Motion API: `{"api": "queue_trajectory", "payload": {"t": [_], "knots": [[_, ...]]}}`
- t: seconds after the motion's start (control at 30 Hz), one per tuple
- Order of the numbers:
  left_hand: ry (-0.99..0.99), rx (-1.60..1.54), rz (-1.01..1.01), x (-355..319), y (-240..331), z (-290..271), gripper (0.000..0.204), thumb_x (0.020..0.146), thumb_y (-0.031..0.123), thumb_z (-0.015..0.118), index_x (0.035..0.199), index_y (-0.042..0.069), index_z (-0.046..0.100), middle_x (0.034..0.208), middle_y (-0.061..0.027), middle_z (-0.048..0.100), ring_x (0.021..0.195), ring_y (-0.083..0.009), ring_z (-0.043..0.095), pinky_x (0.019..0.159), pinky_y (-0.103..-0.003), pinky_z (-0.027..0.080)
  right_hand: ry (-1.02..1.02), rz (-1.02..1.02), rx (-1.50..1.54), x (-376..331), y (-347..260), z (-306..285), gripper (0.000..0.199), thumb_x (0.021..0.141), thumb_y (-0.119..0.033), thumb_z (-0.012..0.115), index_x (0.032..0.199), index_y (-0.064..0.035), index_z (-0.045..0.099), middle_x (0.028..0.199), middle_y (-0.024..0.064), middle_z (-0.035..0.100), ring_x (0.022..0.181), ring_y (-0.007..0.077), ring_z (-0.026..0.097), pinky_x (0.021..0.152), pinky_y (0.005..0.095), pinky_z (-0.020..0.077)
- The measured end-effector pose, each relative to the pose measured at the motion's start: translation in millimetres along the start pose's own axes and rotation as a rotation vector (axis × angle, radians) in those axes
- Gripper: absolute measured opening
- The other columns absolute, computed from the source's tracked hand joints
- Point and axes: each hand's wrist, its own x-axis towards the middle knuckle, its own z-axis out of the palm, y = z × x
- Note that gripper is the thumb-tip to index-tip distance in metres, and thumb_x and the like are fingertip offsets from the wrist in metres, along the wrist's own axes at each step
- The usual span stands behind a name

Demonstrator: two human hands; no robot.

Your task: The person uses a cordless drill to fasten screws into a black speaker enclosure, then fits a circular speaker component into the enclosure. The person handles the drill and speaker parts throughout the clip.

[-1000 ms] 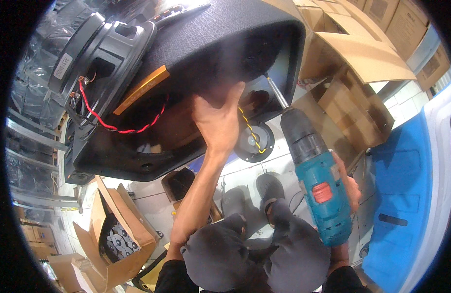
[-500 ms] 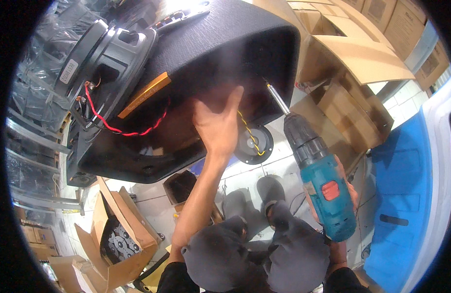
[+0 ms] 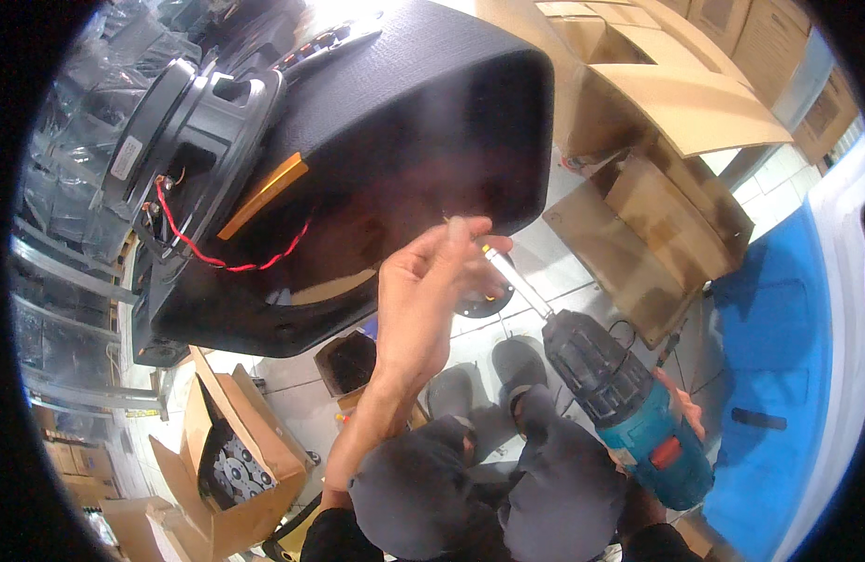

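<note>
My right hand [image 3: 687, 410] grips a teal and black cordless drill [image 3: 652, 431], its long silver bit angled up and left. Thumb and fingertips of my left hand [image 3: 421, 300] come together right at the bit's tip, somewhat blurred; a tiny dark end shows there, too small to name. Just beyond my left hand a black speaker cabinet [image 3: 489, 94] lies with its hollow side facing me. On its left part rests a large speaker driver [image 3: 203, 140] with a twisted red and black wire [image 3: 236, 267] running into the cabinet. An orange strip [image 3: 264, 197] lies beside the driver.
Below the cabinet, a small round speaker [image 3: 484, 304] on the tiled floor is mostly hidden by my hand. Open cardboard boxes stand at the right [image 3: 652, 244] and lower left [image 3: 241, 459]; the left one holds round metal parts. A blue panel [image 3: 769, 375] stands far right.
My left hand has pulled back from the cabinet's hollow to the bit's tip, its fingers closing. The drill has moved down and right, its bit now clear of the cabinet.
</note>
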Motion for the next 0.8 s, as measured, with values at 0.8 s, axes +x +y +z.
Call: {"api": "queue_trajectory", "payload": {"t": [0.8], "knots": [[0.036, -0.152, 0.067, -8, -11, -17, 0.020, 0.095, 0.019, 0.062, 0.089, 0.000, 0.066, 0.085, -0.0123, 0.069, 0.072, -0.0145, 0.062, 0.071, -0.029, 0.050, -0.146, -0.100, 0.410, 14, -29, 1, 0.045, 0.071, -0.012, 0.075, 0.110, 0.0089, 0.067, 0.084, 0.0156, 0.071, 0.074, 0.0211, 0.069, 0.068, 0.0328, 0.0543]]}}
